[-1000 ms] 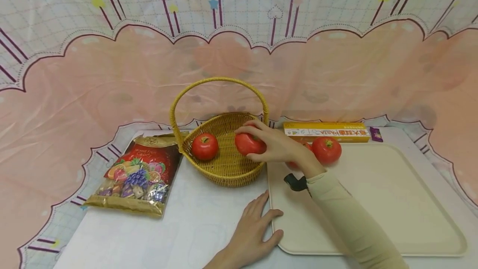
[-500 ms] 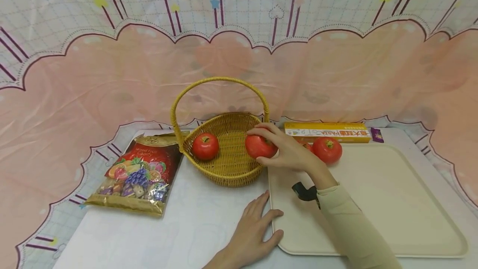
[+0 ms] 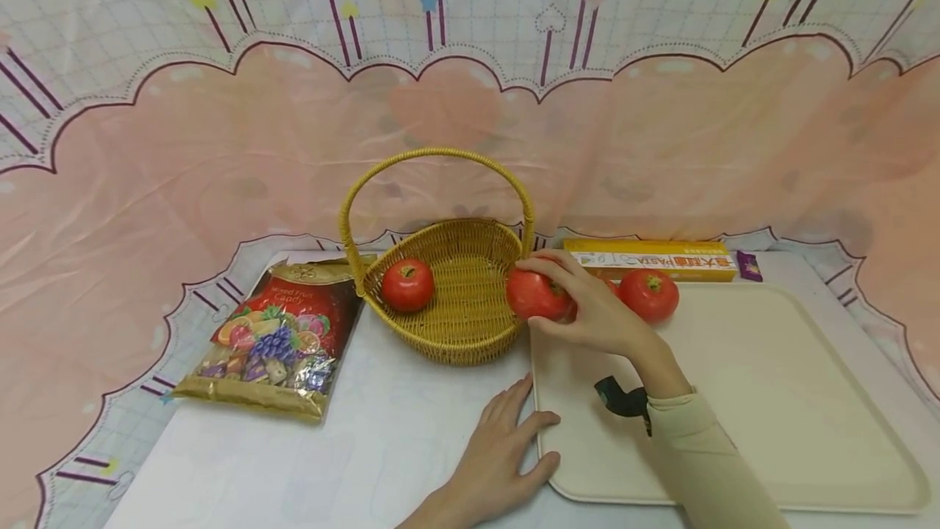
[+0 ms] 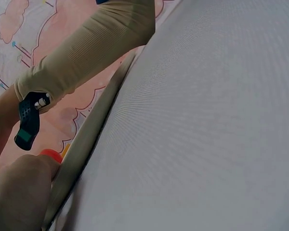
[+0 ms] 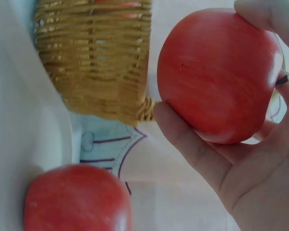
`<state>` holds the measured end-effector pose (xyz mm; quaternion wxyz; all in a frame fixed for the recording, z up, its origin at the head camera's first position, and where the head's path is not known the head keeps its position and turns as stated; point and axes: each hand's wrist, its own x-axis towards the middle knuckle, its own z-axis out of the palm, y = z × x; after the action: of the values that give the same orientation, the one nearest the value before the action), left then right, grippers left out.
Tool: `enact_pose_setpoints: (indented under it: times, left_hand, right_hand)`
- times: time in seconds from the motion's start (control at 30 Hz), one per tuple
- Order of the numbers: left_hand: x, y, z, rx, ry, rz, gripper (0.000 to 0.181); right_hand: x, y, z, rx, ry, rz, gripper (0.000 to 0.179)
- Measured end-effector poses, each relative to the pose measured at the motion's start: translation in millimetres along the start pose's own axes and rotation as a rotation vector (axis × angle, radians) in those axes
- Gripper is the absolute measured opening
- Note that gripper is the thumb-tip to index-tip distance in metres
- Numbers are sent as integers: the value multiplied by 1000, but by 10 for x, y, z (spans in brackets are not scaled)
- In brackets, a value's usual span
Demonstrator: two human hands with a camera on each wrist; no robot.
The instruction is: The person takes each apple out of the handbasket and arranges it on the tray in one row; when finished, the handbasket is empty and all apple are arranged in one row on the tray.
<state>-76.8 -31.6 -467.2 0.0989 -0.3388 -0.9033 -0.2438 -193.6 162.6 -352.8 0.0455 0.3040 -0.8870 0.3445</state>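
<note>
My right hand (image 3: 609, 321) grips a red apple (image 3: 534, 294) at the right rim of the yellow wicker basket (image 3: 466, 304), over the tray's back left corner. In the right wrist view, thumb and fingers curl round the apple (image 5: 216, 72), whose dark stem points toward the palm. Another apple (image 3: 407, 286) lies in the basket's left side. A red apple (image 3: 649, 295) sits at the back of the beige tray (image 3: 749, 406), and more red shows behind my right hand. My left hand (image 3: 495, 464), fingers extended, rests on the table with thumb and index finger at the tray's left edge.
To the left of the basket lies a Mixed Fruit Candy bag (image 3: 268, 341). Behind the tray stands a yellow pasta box (image 3: 661, 260), with a small purple wrapped candy (image 3: 749, 265) at its right end. The basket's tall handle (image 3: 441, 152) arches over it.
My right hand has carried the apple rightward, from inside the basket to its right rim and the tray's corner. The left hand has stayed put.
</note>
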Motion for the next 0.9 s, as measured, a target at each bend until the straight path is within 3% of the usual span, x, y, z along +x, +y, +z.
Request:
enact_pose_setpoints:
  times: [0.3, 0.57, 0.9]
  left_hand:
    - [0, 17, 0, -6, -15, -5, 31]
    - [18, 7, -29, -9, -36, -20, 33]
    - [5, 5, -8, -18, -2, 3, 31]
  right_hand:
    - [-110, 73, -79, -4, 38, 15, 67]
    - [-146, 126, -133, -41, 24, 19, 68]
    - [-261, 195, -305, -81, 39, 128, 68]
